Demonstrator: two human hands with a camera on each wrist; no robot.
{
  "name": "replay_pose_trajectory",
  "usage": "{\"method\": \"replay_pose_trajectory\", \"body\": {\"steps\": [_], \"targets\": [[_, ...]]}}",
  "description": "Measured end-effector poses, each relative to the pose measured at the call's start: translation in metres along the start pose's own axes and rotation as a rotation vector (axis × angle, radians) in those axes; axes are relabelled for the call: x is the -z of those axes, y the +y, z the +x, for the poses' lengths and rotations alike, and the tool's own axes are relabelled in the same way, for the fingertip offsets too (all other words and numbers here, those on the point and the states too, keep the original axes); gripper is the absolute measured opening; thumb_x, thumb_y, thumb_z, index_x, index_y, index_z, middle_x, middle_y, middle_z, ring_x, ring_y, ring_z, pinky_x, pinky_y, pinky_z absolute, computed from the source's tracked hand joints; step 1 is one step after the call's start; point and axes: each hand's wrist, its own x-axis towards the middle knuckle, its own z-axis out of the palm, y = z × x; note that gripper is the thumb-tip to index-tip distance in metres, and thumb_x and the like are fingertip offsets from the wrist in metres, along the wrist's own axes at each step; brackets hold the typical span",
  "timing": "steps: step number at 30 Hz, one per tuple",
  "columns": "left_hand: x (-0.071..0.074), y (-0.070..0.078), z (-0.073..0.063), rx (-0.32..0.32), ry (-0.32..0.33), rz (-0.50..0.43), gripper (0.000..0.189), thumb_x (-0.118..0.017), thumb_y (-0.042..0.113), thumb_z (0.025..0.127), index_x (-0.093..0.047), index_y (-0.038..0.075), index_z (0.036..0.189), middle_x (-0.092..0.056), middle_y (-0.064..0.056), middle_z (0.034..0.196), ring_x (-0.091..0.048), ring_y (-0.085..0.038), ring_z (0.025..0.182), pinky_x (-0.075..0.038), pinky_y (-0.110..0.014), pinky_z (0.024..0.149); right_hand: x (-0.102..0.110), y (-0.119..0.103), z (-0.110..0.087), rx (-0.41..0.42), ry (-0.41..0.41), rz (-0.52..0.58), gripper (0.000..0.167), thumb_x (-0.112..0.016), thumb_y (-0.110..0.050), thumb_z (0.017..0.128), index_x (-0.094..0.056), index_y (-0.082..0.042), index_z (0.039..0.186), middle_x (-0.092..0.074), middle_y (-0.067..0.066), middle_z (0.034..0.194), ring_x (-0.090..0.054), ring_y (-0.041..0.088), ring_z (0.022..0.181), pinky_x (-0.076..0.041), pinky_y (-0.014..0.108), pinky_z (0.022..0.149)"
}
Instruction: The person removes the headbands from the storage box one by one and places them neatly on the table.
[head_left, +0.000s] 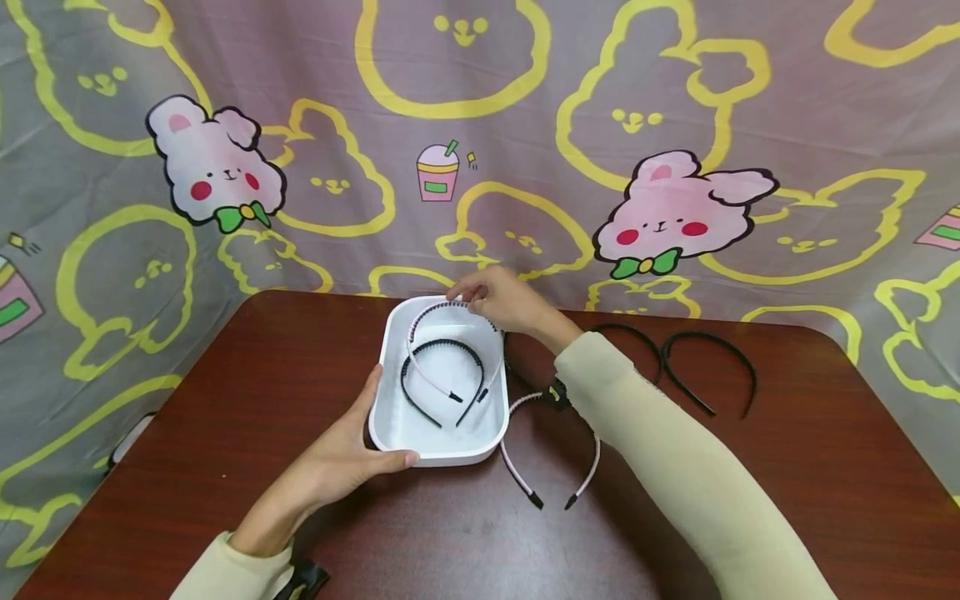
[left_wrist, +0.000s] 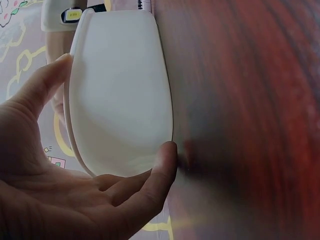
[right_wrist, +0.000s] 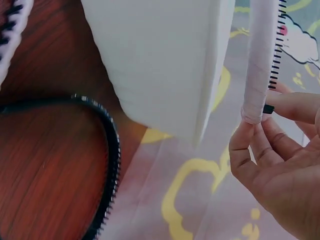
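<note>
A white plastic tray (head_left: 392, 429) sits on the table, its near left corner gripped by my left hand (head_left: 339, 460), the thumb along the near rim. In the left wrist view, the thumb and fingers spread around the end of the tray (left_wrist: 117, 90). Over the tray's far right part, my right hand (head_left: 512, 302) pinches a pale pink headband (head_left: 427, 379) with black teeth by its arch. The right wrist view shows fingertips on the band (right_wrist: 258, 65), above the tray's rim. A black toothed headband (head_left: 448, 342) lies inside the tray, ends toward me.
Right of the tray, another pink headband (head_left: 517, 468) lies on the brown table (head_left: 247, 400), partly under my right sleeve. Black headbands (head_left: 738, 357) rest farther right, some hidden by the forearm. A curtain with rabbit prints (head_left: 510, 150) hangs behind the table.
</note>
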Motion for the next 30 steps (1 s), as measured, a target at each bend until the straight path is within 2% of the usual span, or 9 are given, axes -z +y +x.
{"method": "replay_pose_trajectory", "body": {"steps": [4, 9, 12, 17, 21, 30], "targets": [[0.000, 0.000, 0.000, 0.009, 0.001, 0.014, 0.133, -0.091, 0.033, 0.080, 0.008, 0.026, 0.169, -0.010, -0.017, 0.176, -0.019, -0.040, 0.159, -0.017, -0.061, 0.125, 0.011, 0.004, -0.011, -0.011, 0.021, -0.030, 0.035, -0.057, 0.003, 0.098, -0.079, -0.011, 0.122, -0.073, 0.012, 0.118, -0.067, 0.026, 0.105, -0.055, 0.036, 0.087], [0.001, 0.000, -0.001, 0.022, 0.002, 0.023, 0.134, -0.091, 0.034, 0.080, 0.008, 0.026, 0.169, -0.012, -0.018, 0.176, -0.021, -0.040, 0.158, -0.019, -0.060, 0.125, 0.026, 0.008, -0.026, -0.065, 0.033, -0.034, 0.035, -0.058, -0.001, 0.100, -0.077, -0.013, 0.126, -0.074, 0.012, 0.123, -0.064, 0.028, 0.114, -0.052, 0.043, 0.096], [0.001, 0.000, 0.000, 0.020, 0.000, 0.023, 0.134, -0.091, 0.034, 0.080, 0.008, 0.025, 0.169, -0.012, -0.018, 0.176, -0.021, -0.040, 0.158, -0.019, -0.060, 0.125, 0.034, 0.011, -0.035, -0.059, 0.046, -0.030, 0.034, -0.058, -0.001, 0.099, -0.077, -0.011, 0.125, -0.074, 0.015, 0.122, -0.064, 0.029, 0.112, -0.051, 0.046, 0.099], [0.001, 0.001, 0.000, 0.014, 0.000, 0.029, 0.133, -0.091, 0.035, 0.080, 0.007, 0.025, 0.170, -0.012, -0.018, 0.176, -0.021, -0.040, 0.158, -0.019, -0.061, 0.125, 0.046, 0.015, -0.050, -0.041, 0.073, -0.063, 0.033, -0.060, 0.000, 0.097, -0.077, -0.008, 0.124, -0.074, 0.018, 0.118, -0.066, 0.031, 0.109, -0.052, 0.048, 0.098], [0.001, 0.001, -0.001, 0.018, 0.003, 0.035, 0.134, -0.091, 0.036, 0.080, 0.008, 0.026, 0.170, -0.012, -0.018, 0.175, -0.022, -0.041, 0.158, -0.020, -0.061, 0.125, 0.055, 0.021, -0.063, -0.060, 0.082, -0.087, 0.032, -0.060, 0.000, 0.097, -0.077, -0.009, 0.123, -0.074, 0.016, 0.116, -0.067, 0.030, 0.108, -0.052, 0.046, 0.096], [0.000, 0.000, 0.000, 0.016, 0.002, 0.017, 0.134, -0.091, 0.033, 0.079, 0.007, 0.026, 0.170, -0.011, -0.017, 0.176, -0.020, -0.039, 0.158, -0.019, -0.061, 0.125, 0.070, 0.037, -0.098, -0.087, 0.092, -0.110, 0.030, -0.061, 0.003, 0.098, -0.078, -0.007, 0.120, -0.073, 0.016, 0.108, -0.066, 0.026, 0.099, -0.052, 0.033, 0.081]]}}
